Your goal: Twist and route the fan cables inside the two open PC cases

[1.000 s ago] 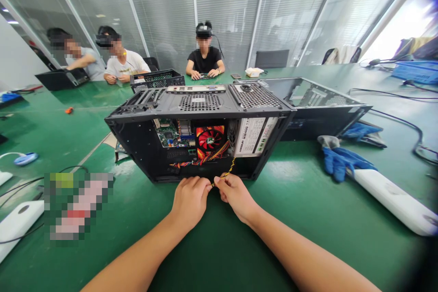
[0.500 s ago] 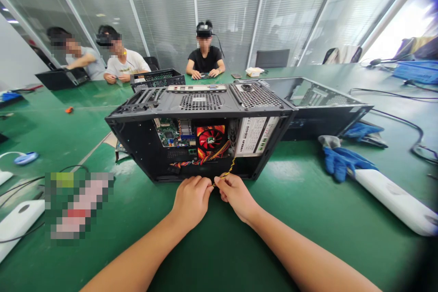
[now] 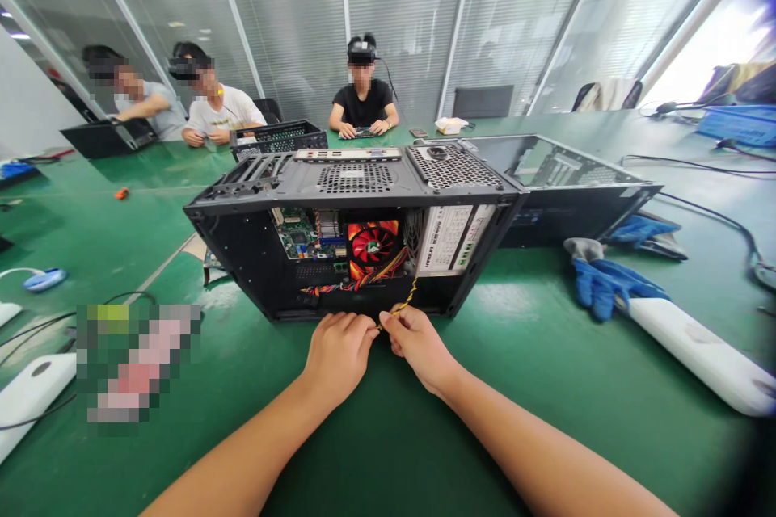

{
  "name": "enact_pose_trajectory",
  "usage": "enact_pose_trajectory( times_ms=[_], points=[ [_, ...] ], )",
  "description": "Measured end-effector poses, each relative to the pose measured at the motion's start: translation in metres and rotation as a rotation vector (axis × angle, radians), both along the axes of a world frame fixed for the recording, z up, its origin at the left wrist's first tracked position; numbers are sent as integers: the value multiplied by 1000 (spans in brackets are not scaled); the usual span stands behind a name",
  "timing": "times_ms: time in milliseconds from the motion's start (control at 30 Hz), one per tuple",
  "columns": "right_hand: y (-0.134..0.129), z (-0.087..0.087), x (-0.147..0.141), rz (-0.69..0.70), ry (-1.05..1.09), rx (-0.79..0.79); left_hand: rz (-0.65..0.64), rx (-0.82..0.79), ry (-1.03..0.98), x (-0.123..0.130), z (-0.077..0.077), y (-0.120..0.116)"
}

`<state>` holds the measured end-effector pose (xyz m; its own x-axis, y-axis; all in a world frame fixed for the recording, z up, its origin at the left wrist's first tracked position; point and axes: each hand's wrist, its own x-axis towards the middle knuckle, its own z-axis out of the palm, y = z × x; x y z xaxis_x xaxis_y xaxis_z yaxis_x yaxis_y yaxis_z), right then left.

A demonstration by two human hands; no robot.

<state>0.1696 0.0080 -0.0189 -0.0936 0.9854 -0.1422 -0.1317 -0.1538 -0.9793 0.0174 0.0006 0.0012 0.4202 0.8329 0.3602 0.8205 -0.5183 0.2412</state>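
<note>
In front of me a black computer case point(image 3: 236, 275) lies with its open side facing me. Inside it are a circuit board point(image 3: 296, 238), a red cooling fan point(image 3: 371, 246) and a power supply point(image 3: 445, 246) with a white label. A twisted yellow-and-black cable point(image 3: 411, 293) runs down from beside the power supply to my fingers. My right hand point(image 3: 419, 346) pinches this cable between thumb and forefinger. Just left of it, my left hand point(image 3: 340, 351) is closed on the cable's end, which its fingers hide. A bundle of coloured wires point(image 3: 364, 281) hangs inside the case.
Blue work gloves point(image 3: 606, 283) and a white power strip point(image 3: 697, 347) lie to the right. Another open case point(image 3: 575, 210) stands behind, at right. On the left are a blue-and-white round object point(image 3: 44, 280) and cables. Several people sit across the green table point(image 3: 515, 388).
Both hands keep their grip on the cable in nearly the same place. The whole view has shifted very slightly.
</note>
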Motion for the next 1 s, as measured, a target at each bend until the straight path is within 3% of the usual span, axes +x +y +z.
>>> enact_pose_trajectory(
  times_ms=[233, 733, 1000],
  points=[
    [0, -1, 0, -13, -2, -7, -16, 17, -61, 0, 0, 0],
    [0, -2, 1, 18, -52, 46, 11, 19, 88, 2, 2, 0],
    [-1, 1, -1, -14, -4, 13, -4, 63, 65, 0, 4, -1]
  ],
)
